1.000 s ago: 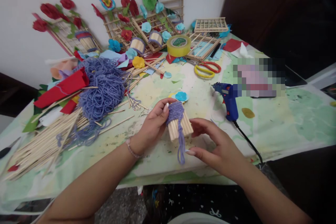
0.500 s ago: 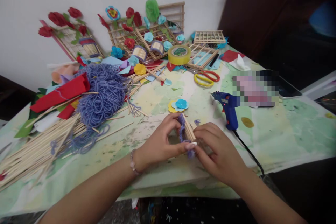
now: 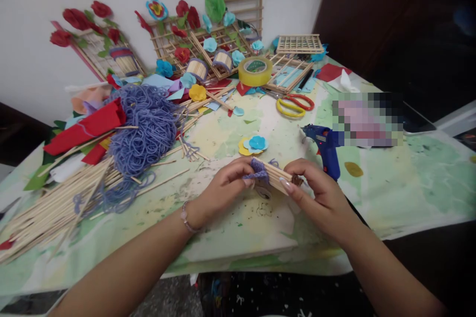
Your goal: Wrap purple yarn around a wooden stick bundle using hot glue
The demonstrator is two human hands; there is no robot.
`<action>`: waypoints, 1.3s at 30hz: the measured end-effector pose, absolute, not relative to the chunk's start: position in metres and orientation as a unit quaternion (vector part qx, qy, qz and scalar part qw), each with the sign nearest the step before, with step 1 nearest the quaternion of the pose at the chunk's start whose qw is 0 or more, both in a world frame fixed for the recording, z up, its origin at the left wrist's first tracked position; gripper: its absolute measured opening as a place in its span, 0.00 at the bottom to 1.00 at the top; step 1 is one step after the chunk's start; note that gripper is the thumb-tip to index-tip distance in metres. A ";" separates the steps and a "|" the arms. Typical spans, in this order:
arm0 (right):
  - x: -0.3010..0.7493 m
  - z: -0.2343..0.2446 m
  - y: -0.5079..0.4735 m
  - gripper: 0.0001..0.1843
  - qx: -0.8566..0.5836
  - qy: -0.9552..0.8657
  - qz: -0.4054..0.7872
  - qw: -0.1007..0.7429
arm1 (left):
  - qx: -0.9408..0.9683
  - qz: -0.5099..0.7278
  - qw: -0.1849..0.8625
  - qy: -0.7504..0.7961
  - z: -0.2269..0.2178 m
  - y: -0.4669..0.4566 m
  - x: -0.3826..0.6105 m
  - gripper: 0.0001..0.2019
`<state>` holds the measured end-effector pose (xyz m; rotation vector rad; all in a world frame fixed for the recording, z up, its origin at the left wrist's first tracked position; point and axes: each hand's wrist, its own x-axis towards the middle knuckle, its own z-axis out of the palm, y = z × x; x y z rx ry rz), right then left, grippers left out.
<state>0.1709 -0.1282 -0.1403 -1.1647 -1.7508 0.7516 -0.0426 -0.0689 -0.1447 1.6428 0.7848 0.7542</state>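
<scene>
Between my two hands is a small wooden-stick pot point(image 3: 275, 177), tilted on its side above the table. Purple yarn is wound round its left end, and the right end looks dark brown. My left hand point(image 3: 232, 178) is closed on the yarn end, a piece of braided yarn at its fingertips. The fingers of my right hand point(image 3: 310, 185) grip the other end, thumb on the sticks. Just beyond my hands lies a layered paper flower point(image 3: 257, 143) in blue and yellow. To the right, a blue glue gun point(image 3: 325, 146) stands near my right hand.
On the left are a heap of purple yarn point(image 3: 145, 131), many thin wooden sticks point(image 3: 63, 203) and red crepe paper point(image 3: 87, 126). Farther back sit scissors point(image 3: 293, 105), a tape roll point(image 3: 255, 72) and stick lattices point(image 3: 300, 43) with paper flowers. The glue gun's cord passes behind my right arm.
The pot has been turned from near upright to lying more sideways, its stick side and dark end now showing. My right hand has shifted right, farther from the left hand.
</scene>
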 end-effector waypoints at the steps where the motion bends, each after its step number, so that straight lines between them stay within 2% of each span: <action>1: 0.172 -0.141 -0.128 0.02 -0.470 -0.700 0.302 0.445 | 0.684 0.316 0.561 0.343 -0.145 -0.069 -0.043 0.05; 11: 0.169 -0.144 -0.126 0.03 -0.440 -0.692 0.335 0.465 | 0.552 0.372 0.679 0.310 -0.161 -0.069 -0.040 0.09; 16: 0.162 -0.145 -0.125 0.03 -0.447 -0.659 0.367 0.481 | 0.542 0.364 0.673 0.348 -0.155 -0.070 -0.038 0.13; 21: 0.160 -0.147 -0.115 0.08 -0.481 -0.604 0.372 0.515 | 0.539 0.361 0.683 0.337 -0.154 -0.069 -0.036 0.18; 27: 0.167 -0.137 -0.120 0.12 -0.513 -0.657 0.217 0.508 | 0.536 0.365 0.651 0.394 -0.153 -0.068 -0.032 0.19; 31: 0.188 -0.131 -0.142 0.06 -0.564 -0.640 0.155 0.499 | 0.526 0.367 0.640 0.423 -0.153 -0.065 -0.032 0.17; 34: 0.212 -0.134 -0.152 0.17 -0.671 -0.588 0.112 0.438 | 0.505 0.383 0.638 0.438 -0.154 -0.062 -0.032 0.18; 37: 0.234 -0.142 -0.144 0.19 -0.743 -0.538 0.078 0.390 | 0.499 0.376 0.648 0.435 -0.154 -0.061 -0.032 0.16; 39: 0.242 -0.149 -0.131 0.26 -0.770 -0.518 0.078 0.366 | 0.510 0.365 0.645 0.436 -0.153 -0.061 -0.032 0.15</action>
